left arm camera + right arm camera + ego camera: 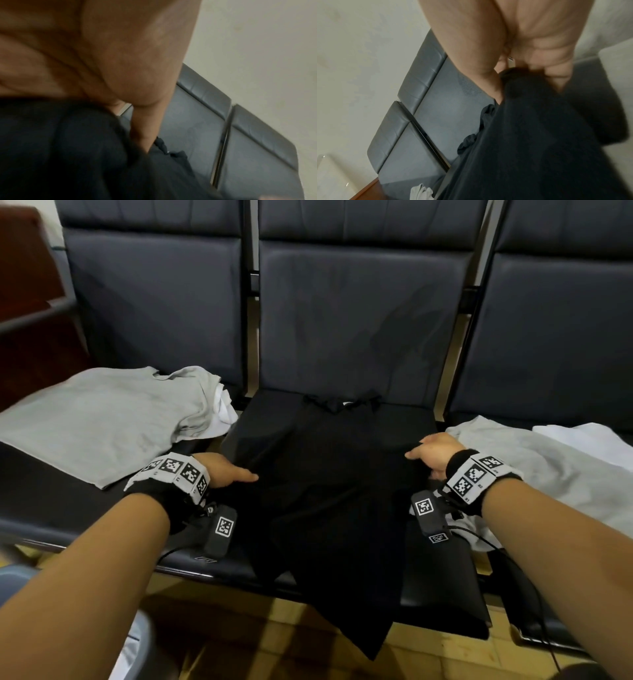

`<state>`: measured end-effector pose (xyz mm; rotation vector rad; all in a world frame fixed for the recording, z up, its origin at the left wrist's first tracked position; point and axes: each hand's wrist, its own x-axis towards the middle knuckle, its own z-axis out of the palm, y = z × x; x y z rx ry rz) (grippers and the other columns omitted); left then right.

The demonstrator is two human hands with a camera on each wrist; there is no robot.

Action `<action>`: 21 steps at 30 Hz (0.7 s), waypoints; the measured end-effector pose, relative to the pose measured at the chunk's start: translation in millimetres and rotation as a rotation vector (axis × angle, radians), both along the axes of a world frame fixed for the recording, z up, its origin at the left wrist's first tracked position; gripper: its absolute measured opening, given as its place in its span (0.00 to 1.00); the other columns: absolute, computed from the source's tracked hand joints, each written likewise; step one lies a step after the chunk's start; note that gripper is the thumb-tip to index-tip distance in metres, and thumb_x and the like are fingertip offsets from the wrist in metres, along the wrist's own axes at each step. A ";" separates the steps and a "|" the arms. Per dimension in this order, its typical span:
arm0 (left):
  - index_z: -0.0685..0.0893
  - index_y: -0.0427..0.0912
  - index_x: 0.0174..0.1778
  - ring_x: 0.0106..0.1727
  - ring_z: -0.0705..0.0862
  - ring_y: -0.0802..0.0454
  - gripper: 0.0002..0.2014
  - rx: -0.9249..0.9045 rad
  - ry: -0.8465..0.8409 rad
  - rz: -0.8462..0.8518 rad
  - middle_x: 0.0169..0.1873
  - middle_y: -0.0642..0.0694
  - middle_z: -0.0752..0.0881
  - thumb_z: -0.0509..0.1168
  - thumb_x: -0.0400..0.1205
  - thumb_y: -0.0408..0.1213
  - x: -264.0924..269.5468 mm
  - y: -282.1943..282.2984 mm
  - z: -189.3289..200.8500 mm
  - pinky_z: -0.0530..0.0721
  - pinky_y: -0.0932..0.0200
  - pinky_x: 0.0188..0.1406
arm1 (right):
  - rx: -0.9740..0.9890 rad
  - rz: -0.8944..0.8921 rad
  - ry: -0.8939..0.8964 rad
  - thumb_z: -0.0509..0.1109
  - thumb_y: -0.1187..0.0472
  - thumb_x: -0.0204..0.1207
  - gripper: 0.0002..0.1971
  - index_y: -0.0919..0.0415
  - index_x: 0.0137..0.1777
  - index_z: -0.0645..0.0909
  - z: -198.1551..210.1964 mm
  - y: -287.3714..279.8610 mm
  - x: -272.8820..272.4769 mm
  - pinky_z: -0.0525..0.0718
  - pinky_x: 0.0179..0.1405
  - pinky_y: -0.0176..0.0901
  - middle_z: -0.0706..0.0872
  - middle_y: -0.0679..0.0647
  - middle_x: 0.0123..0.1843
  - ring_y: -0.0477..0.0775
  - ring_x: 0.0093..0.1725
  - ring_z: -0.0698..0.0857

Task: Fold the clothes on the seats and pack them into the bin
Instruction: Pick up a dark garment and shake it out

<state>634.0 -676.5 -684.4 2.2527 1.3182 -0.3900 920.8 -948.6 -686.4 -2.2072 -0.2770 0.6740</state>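
Observation:
A black T-shirt (329,474) lies lengthwise on the middle seat, collar toward the backrest and hem hanging over the front edge. My left hand (227,470) holds its left edge, thumb on top and fingers tucked under the cloth. In the left wrist view the thumb (144,121) presses on the dark fabric (77,155). My right hand (433,451) grips the shirt's right edge. The right wrist view shows its fingers (539,60) curled round a bunch of black cloth (539,148). What looks like the bin's grey rim (149,642) shows at the bottom left.
A grey shirt (102,419) is spread on the left seat with a white garment (226,409) under its right side. On the right seat lie another grey shirt (534,474) and a white one (582,440). A dark wooden cabinet (30,302) stands far left.

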 end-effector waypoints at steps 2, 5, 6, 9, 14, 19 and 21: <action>0.82 0.34 0.64 0.62 0.83 0.37 0.36 0.085 -0.008 -0.022 0.62 0.35 0.84 0.65 0.76 0.65 0.7 -5.4 2.7 0.79 0.53 0.59 | 0.037 -0.017 -0.005 0.76 0.65 0.74 0.08 0.62 0.49 0.80 1.6 -3.1 -8.4 0.86 0.52 0.73 0.87 0.66 0.53 0.69 0.54 0.87; 0.85 0.33 0.55 0.53 0.84 0.39 0.25 0.201 -0.116 -0.019 0.50 0.37 0.87 0.64 0.81 0.55 11.1 5.8 7.1 0.76 0.56 0.48 | 0.038 0.008 0.001 0.77 0.66 0.73 0.07 0.60 0.43 0.80 -1.7 -5.1 -9.4 0.86 0.51 0.75 0.88 0.69 0.54 0.72 0.53 0.89; 0.86 0.33 0.51 0.47 0.83 0.40 0.22 0.227 -0.147 -0.009 0.43 0.38 0.86 0.65 0.81 0.52 14.1 10.9 8.5 0.75 0.56 0.46 | 0.025 0.019 -0.003 0.78 0.66 0.72 0.07 0.60 0.43 0.81 -2.9 -5.0 -6.6 0.86 0.52 0.74 0.89 0.69 0.54 0.71 0.53 0.89; 0.86 0.33 0.42 0.38 0.82 0.42 0.17 0.241 -0.183 0.054 0.30 0.41 0.82 0.67 0.79 0.46 25.3 29.3 3.8 0.76 0.56 0.40 | -0.007 0.036 -0.010 0.82 0.64 0.68 0.15 0.63 0.52 0.83 -0.7 -2.9 0.5 0.87 0.52 0.70 0.89 0.67 0.54 0.70 0.51 0.90; 0.82 0.30 0.62 0.58 0.84 0.36 0.30 0.203 -0.168 0.041 0.55 0.33 0.86 0.70 0.77 0.54 52.2 40.3 -12.4 0.77 0.54 0.51 | -0.238 0.140 0.007 0.86 0.57 0.63 0.27 0.70 0.58 0.83 3.7 -3.5 5.3 0.85 0.29 0.48 0.89 0.65 0.40 0.61 0.28 0.86; 0.75 0.35 0.73 0.69 0.78 0.38 0.34 0.206 -0.096 -0.020 0.67 0.36 0.81 0.74 0.75 0.50 70.1 39.7 -24.9 0.75 0.51 0.68 | -0.244 0.155 0.058 0.83 0.62 0.67 0.17 0.71 0.46 0.79 4.3 -4.2 5.4 0.87 0.28 0.45 0.87 0.63 0.31 0.58 0.26 0.87; 0.79 0.36 0.69 0.66 0.81 0.38 0.27 0.155 -0.178 0.043 0.64 0.36 0.83 0.72 0.78 0.47 69.2 41.7 -23.4 0.77 0.52 0.67 | -0.091 0.094 0.125 0.81 0.67 0.68 0.21 0.68 0.60 0.80 1.5 -6.3 6.1 0.89 0.50 0.64 0.89 0.67 0.52 0.66 0.48 0.90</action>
